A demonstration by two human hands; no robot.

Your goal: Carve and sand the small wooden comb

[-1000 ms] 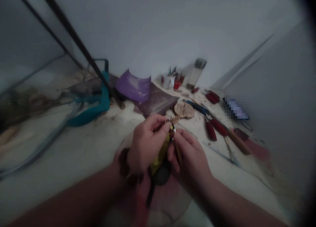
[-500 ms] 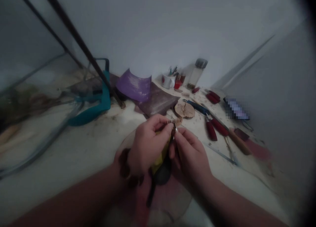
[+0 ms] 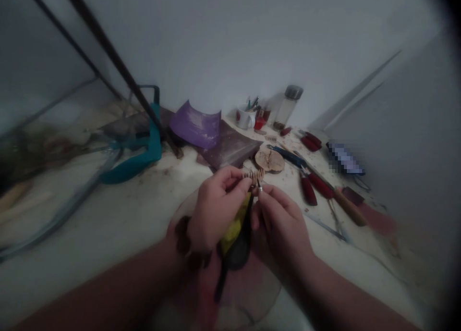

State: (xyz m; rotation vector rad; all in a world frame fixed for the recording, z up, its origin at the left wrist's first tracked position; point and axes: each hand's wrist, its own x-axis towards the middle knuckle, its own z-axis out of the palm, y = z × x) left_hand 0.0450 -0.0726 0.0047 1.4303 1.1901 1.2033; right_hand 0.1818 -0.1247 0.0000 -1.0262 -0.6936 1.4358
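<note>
Left hand (image 3: 216, 211) closed, notched wooden piece (image 3: 255, 175) gripped in the fingers, held up near a sawn wood slice (image 3: 270, 161). Right hand (image 3: 283, 225) pinched on a small metal-tipped tool (image 3: 259, 188); tip shifted slightly rightward since last frame, now just beside the piece.

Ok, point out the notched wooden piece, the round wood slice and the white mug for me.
Notched wooden piece (image 3: 255, 175): head view, on its ridged middle.
Round wood slice (image 3: 269, 161): head view, on its flat top face.
White mug (image 3: 244, 119): head view, on its outer side.
</note>
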